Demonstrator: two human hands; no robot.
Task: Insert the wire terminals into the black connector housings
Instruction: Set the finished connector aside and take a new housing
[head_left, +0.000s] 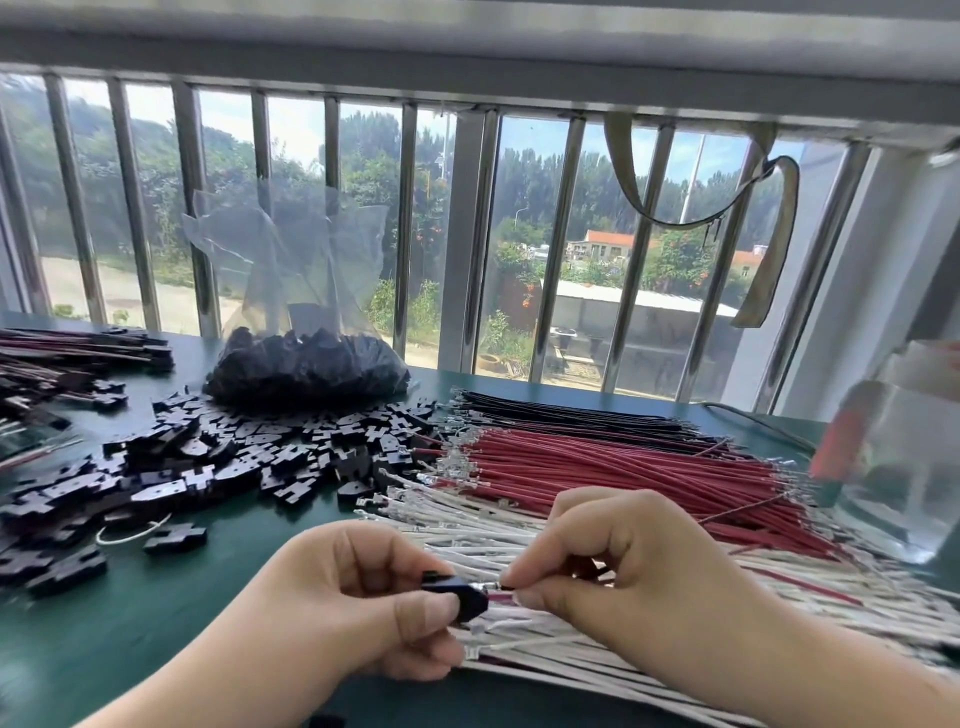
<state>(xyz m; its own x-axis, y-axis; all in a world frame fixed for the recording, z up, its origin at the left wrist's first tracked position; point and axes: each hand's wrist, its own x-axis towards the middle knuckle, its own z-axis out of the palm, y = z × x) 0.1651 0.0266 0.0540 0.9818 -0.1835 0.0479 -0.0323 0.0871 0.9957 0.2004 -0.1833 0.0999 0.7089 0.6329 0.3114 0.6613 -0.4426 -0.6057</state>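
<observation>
I've got the black connector housing (457, 597) pinched in the left hand (358, 608), thumb on top w/ fingers curled under, low centre of the view just above the green table (156, 623). The right hand (623, 582) has thumb and forefinger clamped together on a wire (506, 586), its metal terminal right at the housing's mouth; I can't tell if it has entered or only touches.

Risks as I judge them:
- Terminal goes in skewed or rotated, so it jams or bends. Cause: the pinch sits close to the tip, little sight of the cavity (my thumb covers most of the housing).
- Not pushed fully home, so no latch and it pulls out later.
- Wrong cavity, since the openings are hidden from me.
- The housing slips in the pinch grip if the push is hard.

Under both hands lie the white wires (519, 525), then red wires (597, 467) and black wires (571, 415) further back; a loose strand could snag the right hand. Spare housings (208, 457) are scattered to the left, w/ a plastic bag (306, 364) of more behind, by the window bars (467, 234).
</observation>
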